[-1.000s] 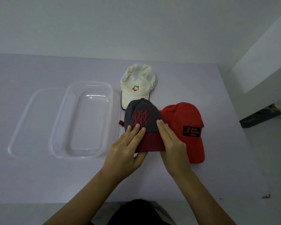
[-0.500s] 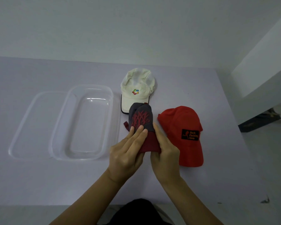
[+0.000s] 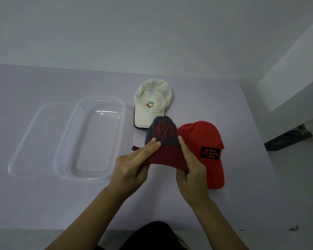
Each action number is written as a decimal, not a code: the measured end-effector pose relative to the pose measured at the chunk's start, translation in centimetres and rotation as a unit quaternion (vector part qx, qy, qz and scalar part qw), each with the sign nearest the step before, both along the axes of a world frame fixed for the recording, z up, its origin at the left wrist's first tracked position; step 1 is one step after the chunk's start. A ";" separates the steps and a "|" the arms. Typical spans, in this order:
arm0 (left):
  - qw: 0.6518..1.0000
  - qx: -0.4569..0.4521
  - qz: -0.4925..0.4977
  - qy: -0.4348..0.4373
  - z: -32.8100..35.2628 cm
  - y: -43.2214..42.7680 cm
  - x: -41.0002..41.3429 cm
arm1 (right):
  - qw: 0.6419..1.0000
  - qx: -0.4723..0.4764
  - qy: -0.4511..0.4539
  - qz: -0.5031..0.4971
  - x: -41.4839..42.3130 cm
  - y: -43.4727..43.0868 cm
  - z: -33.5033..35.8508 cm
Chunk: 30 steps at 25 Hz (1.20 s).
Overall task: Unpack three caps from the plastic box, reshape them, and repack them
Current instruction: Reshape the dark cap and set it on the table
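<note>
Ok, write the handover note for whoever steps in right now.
Left hand and right hand both grip the grey cap by its maroon brim.
White cap and red cap lie on the table; the plastic box holds nothing, lid alongside.
Done: all three caps unpacked.
Left: finish shaping the grey cap, repack all three.

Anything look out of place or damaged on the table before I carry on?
Nothing looks spilled or damaged. The white cap has a creased, sunken crown, and the grey cap, gripped by the left hand and right hand, overlaps its brim.
</note>
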State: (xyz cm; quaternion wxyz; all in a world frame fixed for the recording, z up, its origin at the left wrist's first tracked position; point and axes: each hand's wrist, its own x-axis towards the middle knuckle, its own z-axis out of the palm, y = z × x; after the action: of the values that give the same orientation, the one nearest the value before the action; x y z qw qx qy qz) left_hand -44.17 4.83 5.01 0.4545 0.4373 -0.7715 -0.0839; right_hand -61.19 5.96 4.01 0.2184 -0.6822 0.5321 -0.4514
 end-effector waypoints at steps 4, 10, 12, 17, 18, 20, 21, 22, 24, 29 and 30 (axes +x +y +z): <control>1.000 0.023 -0.015 -0.011 0.0 -0.2 0.3 | 0.999 0.002 0.047 0.007 -1.0 -0.6 0.2; 0.996 0.032 0.060 -0.064 -0.1 0.1 -0.1 | 0.999 -0.004 0.053 -0.005 -1.1 -0.5 0.3; 0.996 0.031 0.081 -0.020 -0.3 0.5 -0.6 | 0.999 -0.014 0.045 -0.017 -0.6 -0.4 0.2; 0.994 0.104 0.031 0.006 0.1 0.2 0.3 | 0.997 -0.026 0.074 0.004 -0.3 -0.2 0.4; 0.990 0.137 0.023 0.011 0.2 0.2 0.5 | 0.997 -0.025 0.079 0.008 -0.4 -0.1 0.5; 0.989 0.143 0.022 0.012 0.0 0.3 0.5 | 0.995 -0.020 0.094 -0.005 -0.4 0.0 0.7; 0.991 0.130 0.031 0.025 -0.2 0.5 0.3 | 0.995 -0.022 0.099 -0.020 -0.2 0.1 0.8; 0.990 0.121 0.050 0.052 -0.5 0.7 -0.1 | 0.994 -0.029 0.096 -0.036 0.2 0.1 0.8; 0.980 0.123 0.103 0.119 -0.5 0.9 -1.2 | 0.993 -0.050 0.083 -0.063 0.9 0.2 0.9; 0.985 0.108 0.088 0.106 -0.3 1.4 -0.4 | 0.984 -0.096 0.148 -0.031 0.0 0.1 1.0; 0.991 0.094 0.070 0.063 -0.5 1.3 0.4 | 0.983 -0.088 0.161 -0.018 -0.3 0.2 0.9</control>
State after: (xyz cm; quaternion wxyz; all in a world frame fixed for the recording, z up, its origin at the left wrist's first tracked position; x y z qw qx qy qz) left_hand -43.74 6.14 4.52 0.4640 0.5247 -0.6975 -0.1514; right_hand -61.54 6.17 4.91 0.0607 -0.7527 0.5312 -0.3843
